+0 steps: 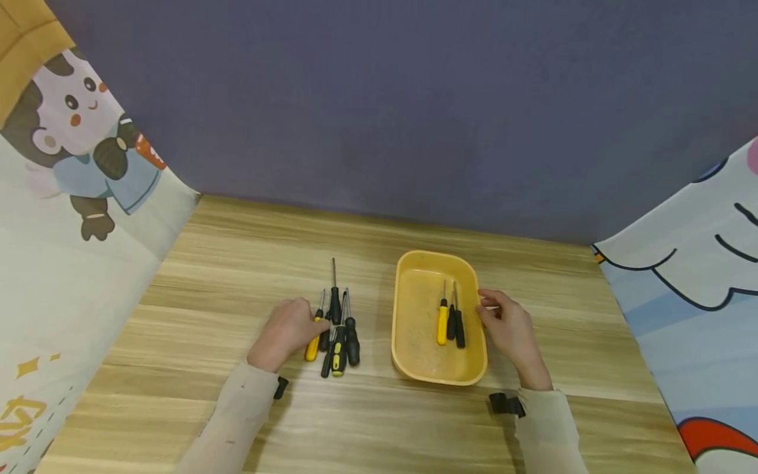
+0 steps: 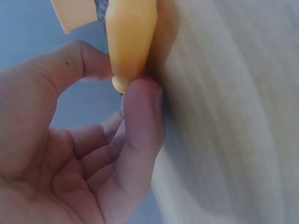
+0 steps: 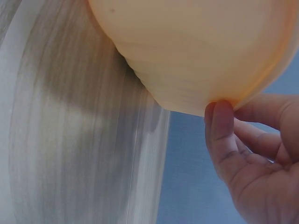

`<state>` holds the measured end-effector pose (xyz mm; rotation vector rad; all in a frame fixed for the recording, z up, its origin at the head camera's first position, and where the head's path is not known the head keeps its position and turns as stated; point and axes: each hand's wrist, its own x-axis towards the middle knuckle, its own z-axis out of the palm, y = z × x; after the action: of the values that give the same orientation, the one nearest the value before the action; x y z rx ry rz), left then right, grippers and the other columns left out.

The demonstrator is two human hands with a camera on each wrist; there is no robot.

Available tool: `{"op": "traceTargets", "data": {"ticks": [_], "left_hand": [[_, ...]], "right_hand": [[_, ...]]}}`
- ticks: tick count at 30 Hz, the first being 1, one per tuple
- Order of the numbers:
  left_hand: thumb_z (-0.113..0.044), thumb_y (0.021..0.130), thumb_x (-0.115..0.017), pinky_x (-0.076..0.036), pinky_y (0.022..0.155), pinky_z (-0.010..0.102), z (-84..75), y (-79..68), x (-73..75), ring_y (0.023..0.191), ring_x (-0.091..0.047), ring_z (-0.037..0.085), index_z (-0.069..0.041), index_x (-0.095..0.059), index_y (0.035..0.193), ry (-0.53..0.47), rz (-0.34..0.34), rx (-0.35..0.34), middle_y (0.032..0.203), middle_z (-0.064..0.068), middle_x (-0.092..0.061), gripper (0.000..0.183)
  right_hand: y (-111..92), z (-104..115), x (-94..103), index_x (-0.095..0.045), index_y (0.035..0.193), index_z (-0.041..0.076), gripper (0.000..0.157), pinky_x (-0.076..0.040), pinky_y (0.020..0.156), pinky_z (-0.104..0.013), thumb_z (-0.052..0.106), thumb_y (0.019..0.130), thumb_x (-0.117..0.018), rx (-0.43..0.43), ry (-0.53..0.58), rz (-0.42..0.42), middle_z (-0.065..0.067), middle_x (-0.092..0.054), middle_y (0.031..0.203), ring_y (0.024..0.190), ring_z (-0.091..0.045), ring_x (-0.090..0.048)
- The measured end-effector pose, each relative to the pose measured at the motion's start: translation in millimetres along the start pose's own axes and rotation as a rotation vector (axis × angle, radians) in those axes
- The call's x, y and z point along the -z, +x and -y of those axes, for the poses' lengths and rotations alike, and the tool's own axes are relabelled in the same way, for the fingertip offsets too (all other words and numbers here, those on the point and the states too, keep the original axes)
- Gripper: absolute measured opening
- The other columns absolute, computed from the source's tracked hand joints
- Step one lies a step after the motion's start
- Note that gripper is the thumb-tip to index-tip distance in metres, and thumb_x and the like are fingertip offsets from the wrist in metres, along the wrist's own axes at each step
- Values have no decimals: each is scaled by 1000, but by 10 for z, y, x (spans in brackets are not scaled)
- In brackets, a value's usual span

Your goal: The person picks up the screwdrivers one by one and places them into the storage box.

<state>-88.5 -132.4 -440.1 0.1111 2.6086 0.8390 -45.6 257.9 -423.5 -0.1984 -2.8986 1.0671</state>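
A pile of black-and-yellow screwdrivers (image 1: 334, 332) lies at 9 o'clock of the yellow tray (image 1: 414, 309). The left hand (image 1: 287, 331) pinches a yellow handle (image 2: 130, 37) — the right hand (image 1: 510, 329) rests relaxed fingers against the tray's rim.
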Motion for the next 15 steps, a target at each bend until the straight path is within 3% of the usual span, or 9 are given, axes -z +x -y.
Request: {"op": "traceTargets", "data": {"ticks": [7, 15], "left_hand": [[-30, 88, -75, -23, 36, 19, -42, -18, 63, 39, -27, 6, -13, -45, 51, -16, -10, -18, 45, -7, -33, 50], [-31, 86, -72, -20, 37, 21, -315, 35, 195, 39, -21, 5, -17, -38, 46, -4, -35, -168, 44, -10, -26, 53]], "right_hand": [[-2, -12, -11, -60, 134, 0, 36, -54, 71, -33, 12, 100, -61, -1, -3, 0, -21, -66, 114, 94, -30, -66], [18, -24, -14, -59, 134, 0, 36, -54, 70, -34, 12, 100, -61, 7, 3, -8, -21, -66, 113, 93, -30, -66]]}}
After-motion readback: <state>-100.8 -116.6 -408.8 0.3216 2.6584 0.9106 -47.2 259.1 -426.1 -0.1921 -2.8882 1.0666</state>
